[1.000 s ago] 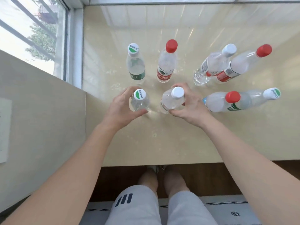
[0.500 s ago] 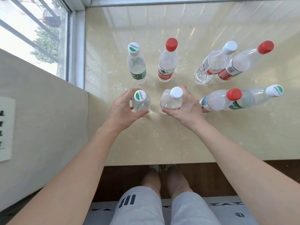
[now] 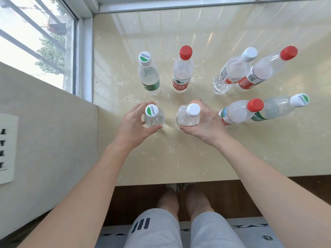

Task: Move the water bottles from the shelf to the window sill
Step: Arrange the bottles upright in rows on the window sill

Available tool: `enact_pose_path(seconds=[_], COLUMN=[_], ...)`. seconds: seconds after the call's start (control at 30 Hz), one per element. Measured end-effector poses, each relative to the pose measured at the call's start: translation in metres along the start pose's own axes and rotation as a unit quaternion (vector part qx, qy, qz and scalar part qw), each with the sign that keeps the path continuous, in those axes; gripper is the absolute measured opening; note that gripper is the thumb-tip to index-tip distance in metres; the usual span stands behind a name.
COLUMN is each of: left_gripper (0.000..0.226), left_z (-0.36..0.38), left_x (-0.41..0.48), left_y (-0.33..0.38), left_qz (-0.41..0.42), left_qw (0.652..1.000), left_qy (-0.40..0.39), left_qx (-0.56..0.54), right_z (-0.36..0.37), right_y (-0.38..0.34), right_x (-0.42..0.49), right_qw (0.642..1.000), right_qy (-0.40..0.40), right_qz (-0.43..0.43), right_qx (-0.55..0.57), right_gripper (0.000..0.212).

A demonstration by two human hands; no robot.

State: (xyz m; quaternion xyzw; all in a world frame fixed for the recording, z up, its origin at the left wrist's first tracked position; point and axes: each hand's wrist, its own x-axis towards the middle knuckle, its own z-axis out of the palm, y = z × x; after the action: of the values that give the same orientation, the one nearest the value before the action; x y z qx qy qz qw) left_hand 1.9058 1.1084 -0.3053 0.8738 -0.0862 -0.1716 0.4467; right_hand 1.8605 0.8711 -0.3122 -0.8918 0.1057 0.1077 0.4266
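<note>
Bottles: eight upright on the sill (image 3: 197, 158), one in each hand's grip.

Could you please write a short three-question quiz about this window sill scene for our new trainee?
1. How many bottles stand on the sill?
2. True or false: the left hand grips a red-capped bottle.
3. Which cap tops the bottle in the right hand: A red, B plain white, C green-and-white?

Key:
1. Eight.
2. False; its bottle has a green-and-white cap.
3. B; the cap is plain white.
</note>
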Motion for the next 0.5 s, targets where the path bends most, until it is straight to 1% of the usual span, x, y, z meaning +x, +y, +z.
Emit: enact_pose_path(seconds=[0.5], left_gripper=[0.063], left_z=[-0.0002], left_x=[-0.0059], left_y=[0.0034], left_qz=[-0.012], left_qw=[1.0], left_qy=[-0.002], left_qx=[-0.004], right_z=[-0.0011], right_y=[-0.0013], right_x=[-0.0041], right_qw=[1.0], right_qy=[-0.009], right_qz=[0.01], right_qx=[-0.016], right_gripper=[0.057])
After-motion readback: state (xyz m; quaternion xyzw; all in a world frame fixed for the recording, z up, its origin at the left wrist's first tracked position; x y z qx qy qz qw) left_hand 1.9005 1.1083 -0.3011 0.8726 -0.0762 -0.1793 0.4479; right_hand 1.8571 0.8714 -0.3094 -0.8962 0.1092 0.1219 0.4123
